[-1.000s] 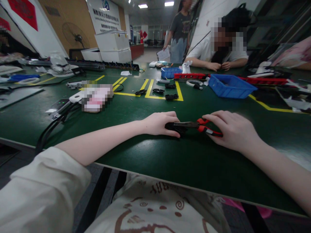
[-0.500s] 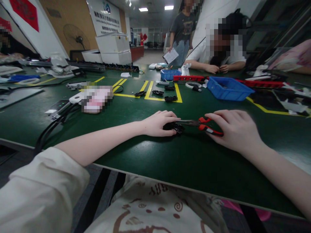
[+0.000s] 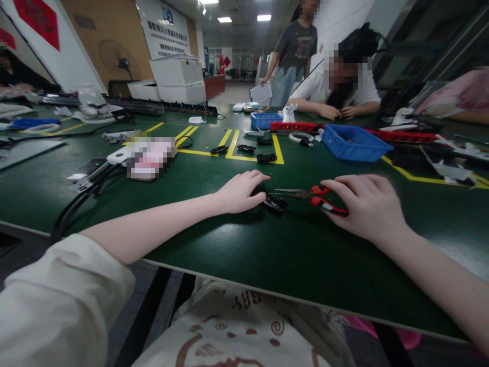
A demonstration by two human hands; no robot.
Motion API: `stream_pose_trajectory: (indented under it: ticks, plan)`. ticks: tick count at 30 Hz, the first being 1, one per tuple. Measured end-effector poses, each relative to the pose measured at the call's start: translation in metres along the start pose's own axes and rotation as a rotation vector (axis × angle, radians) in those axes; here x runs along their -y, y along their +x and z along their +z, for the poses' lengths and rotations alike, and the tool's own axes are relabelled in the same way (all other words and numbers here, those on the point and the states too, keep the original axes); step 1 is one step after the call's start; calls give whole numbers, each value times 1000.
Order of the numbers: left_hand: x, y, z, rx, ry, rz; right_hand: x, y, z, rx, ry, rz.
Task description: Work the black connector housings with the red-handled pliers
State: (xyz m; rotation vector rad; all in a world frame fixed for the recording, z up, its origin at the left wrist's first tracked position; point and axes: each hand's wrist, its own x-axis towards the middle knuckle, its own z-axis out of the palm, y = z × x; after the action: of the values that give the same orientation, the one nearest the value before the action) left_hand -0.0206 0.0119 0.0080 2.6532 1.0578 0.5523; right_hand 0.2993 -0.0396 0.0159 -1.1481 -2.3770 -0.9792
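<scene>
My right hand (image 3: 369, 206) grips needle-nose pliers (image 3: 305, 194) by their red and black handles. The slim metal jaws point left. Just below the jaw tips lies a small black plastic part (image 3: 275, 202) on the green table. My left hand (image 3: 243, 192) is at the part's left end, with thumb and fingers apart; the thumb tip is right beside the part, and I cannot tell whether it touches. Farther back, several similar black parts (image 3: 266, 158) lie in and beside a yellow-taped square.
A blue bin (image 3: 355, 143) and a smaller blue bin (image 3: 261, 121) stand farther back, near red strips (image 3: 405, 136). At left are a phone (image 3: 151, 159) and black cables (image 3: 72, 204). A person in white sits across the green table (image 3: 229, 250); another stands behind.
My left hand has let go of the black part and drawn back a little to the left, its fingers spreading. The pliers' tips are now clear of the part.
</scene>
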Motion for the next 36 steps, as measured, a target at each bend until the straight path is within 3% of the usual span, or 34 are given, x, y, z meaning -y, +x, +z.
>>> stream_pose_trajectory:
  ticks: [5, 12, 19, 36]
  plan:
    - [-9, -5, 4, -40, 112, -78, 3, 0, -3, 35, 29, 58]
    - [-17, -3, 14, -25, 192, -117, 1, 1, 5, 21, -17, -4]
    - [-19, -2, 20, -49, 169, -75, 2, 2, 4, 48, 51, 29]
    - [-16, -1, 18, -4, -9, 12, 7, 3, -2, 63, 47, 80]
